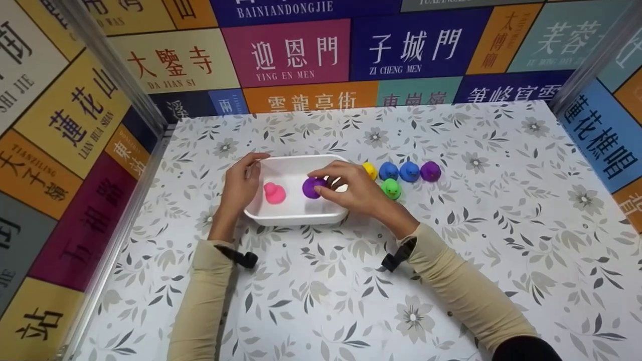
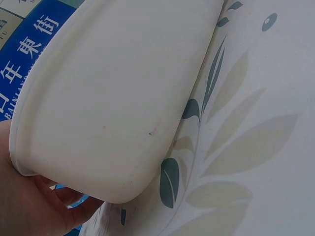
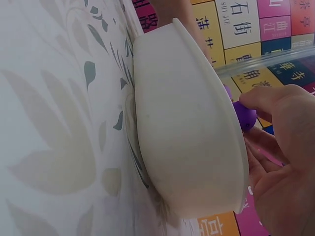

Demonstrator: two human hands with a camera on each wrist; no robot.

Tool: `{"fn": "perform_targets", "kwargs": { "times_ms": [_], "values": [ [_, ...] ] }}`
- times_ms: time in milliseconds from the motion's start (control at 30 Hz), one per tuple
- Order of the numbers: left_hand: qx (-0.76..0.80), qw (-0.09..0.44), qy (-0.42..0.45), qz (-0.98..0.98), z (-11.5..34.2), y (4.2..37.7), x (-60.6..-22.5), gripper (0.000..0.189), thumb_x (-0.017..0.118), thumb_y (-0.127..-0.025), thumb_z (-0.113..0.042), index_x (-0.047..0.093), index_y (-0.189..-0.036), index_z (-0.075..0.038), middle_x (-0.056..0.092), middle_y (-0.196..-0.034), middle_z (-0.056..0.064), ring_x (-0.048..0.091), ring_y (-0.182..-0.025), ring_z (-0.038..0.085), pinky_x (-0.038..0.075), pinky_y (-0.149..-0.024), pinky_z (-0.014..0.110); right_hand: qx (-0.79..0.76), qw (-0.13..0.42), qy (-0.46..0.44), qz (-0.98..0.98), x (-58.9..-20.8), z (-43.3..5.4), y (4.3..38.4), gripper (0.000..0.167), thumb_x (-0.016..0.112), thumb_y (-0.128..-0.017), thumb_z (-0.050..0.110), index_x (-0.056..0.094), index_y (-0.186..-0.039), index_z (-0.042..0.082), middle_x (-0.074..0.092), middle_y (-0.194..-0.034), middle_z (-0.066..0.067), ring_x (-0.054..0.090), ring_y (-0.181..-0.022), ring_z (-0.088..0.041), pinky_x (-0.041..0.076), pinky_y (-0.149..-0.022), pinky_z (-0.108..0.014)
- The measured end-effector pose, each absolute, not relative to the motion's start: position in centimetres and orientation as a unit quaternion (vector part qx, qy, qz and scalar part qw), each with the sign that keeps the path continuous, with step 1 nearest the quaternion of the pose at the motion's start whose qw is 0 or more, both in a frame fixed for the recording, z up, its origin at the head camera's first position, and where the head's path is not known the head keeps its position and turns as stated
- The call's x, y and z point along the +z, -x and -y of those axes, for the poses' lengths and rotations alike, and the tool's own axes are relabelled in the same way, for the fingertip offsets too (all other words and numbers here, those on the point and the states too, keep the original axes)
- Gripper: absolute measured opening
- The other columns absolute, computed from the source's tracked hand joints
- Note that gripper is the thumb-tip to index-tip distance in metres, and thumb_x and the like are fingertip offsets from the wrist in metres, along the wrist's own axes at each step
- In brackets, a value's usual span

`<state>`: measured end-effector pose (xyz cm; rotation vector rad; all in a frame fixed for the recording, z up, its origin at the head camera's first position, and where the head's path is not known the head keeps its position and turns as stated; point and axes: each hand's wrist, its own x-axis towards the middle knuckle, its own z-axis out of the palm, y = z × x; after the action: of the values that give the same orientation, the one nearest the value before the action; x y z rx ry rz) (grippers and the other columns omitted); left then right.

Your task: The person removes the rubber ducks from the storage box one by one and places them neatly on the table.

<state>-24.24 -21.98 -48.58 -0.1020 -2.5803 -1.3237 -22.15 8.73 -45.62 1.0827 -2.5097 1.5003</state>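
Note:
A white plastic box (image 1: 296, 219) stands on the patterned tabletop, and a pink rubber duck (image 1: 275, 193) lies inside near its left end. My left hand (image 1: 242, 186) holds the box's left end, its fingers bent about the rim and outer wall. Between thumb and fingers, my right hand (image 1: 353, 186) pinches a purple rubber duck (image 1: 314, 188) over the right half of the box. In the right wrist view that purple duck (image 3: 244, 115) shows just above the rim. The box wall (image 2: 118, 98) hides the inside from the left wrist view.
Right of the box are a partly covered yellow duck (image 1: 370, 171), two blue ducks (image 1: 388, 171) and another purple duck (image 1: 430, 171) in a row. A green duck (image 1: 390, 189) sits in front of them. Panels with printed lettering (image 1: 286, 55) stand behind the table and at its sides.

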Motion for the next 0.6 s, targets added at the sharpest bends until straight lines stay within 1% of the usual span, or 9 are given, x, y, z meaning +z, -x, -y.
{"fn": "perform_targets", "kwargs": {
  "times_ms": [133,233,267,333,400,467,600],
  "values": [
    [-0.451,0.123,0.036,0.883,22.0,24.2,-48.6,0.034,0.051,-0.111,-0.009,0.075,-0.133,-0.019,0.074,-0.138,0.007,0.067,-0.125,0.026,0.051,-0.113,0.047,0.486,0.017,-0.341,0.804,-45.7,-9.6,22.0,0.021,0.081,-0.099,0.025,0.084,-0.120,0.021,0.075,-0.113,-0.001,0.071,-0.103,-0.015,0.066,-0.086,-0.036],
    [-0.452,0.125,0.037,0.882,22.0,24.2,-48.6,0.034,0.051,-0.111,-0.008,0.075,-0.133,-0.019,0.073,-0.139,0.007,0.066,-0.126,0.025,0.050,-0.114,0.047,0.489,0.022,-0.338,0.803,-45.8,-10.0,21.9,0.020,0.081,-0.099,0.025,0.084,-0.118,0.020,0.075,-0.115,-0.002,0.071,-0.101,-0.015,0.066,-0.086,-0.036],
    [-0.451,0.126,0.037,0.883,22.0,24.2,-48.7,0.034,0.051,-0.111,-0.008,0.075,-0.133,-0.019,0.073,-0.139,0.007,0.066,-0.127,0.025,0.050,-0.115,0.046,0.491,0.024,-0.339,0.802,-45.8,-10.2,21.8,0.020,0.082,-0.099,0.025,0.083,-0.118,0.019,0.075,-0.116,-0.002,0.072,-0.100,-0.015,0.066,-0.085,-0.036],
    [-0.451,0.129,0.038,0.882,22.0,24.2,-48.7,0.034,0.051,-0.111,-0.008,0.076,-0.132,-0.018,0.074,-0.137,0.008,0.066,-0.122,0.027,0.050,-0.113,0.047,0.498,0.023,-0.342,0.796,-45.9,-10.5,21.8,0.023,0.083,-0.097,0.022,0.082,-0.119,0.016,0.076,-0.117,-0.004,0.073,-0.101,-0.017,0.066,-0.086,-0.035],
    [-0.450,0.128,0.038,0.883,22.0,24.2,-48.7,0.034,0.051,-0.111,-0.008,0.076,-0.132,-0.018,0.074,-0.137,0.008,0.066,-0.126,0.026,0.049,-0.116,0.047,0.506,0.020,-0.345,0.790,-46.0,-10.8,21.9,0.026,0.085,-0.095,0.017,0.081,-0.121,0.014,0.077,-0.118,-0.005,0.075,-0.101,-0.019,0.066,-0.086,-0.034],
    [-0.450,0.127,0.036,0.883,22.0,24.2,-48.7,0.034,0.051,-0.111,-0.009,0.075,-0.132,-0.019,0.073,-0.140,0.007,0.065,-0.132,0.026,0.047,-0.120,0.047,0.512,0.015,-0.346,0.786,-46.1,-11.2,21.9,0.029,0.086,-0.094,0.014,0.080,-0.123,0.013,0.077,-0.119,-0.005,0.076,-0.103,-0.020,0.066,-0.086,-0.032],
    [-0.450,0.123,0.036,0.884,21.9,24.2,-48.7,0.033,0.051,-0.112,-0.010,0.075,-0.133,-0.020,0.072,-0.142,0.006,0.063,-0.138,0.026,0.046,-0.122,0.048,0.511,0.009,-0.339,0.790,-46.1,-11.9,21.8,0.032,0.084,-0.095,0.012,0.079,-0.126,0.015,0.077,-0.120,-0.004,0.076,-0.104,-0.021,0.065,-0.084,-0.031]
  ]
}}
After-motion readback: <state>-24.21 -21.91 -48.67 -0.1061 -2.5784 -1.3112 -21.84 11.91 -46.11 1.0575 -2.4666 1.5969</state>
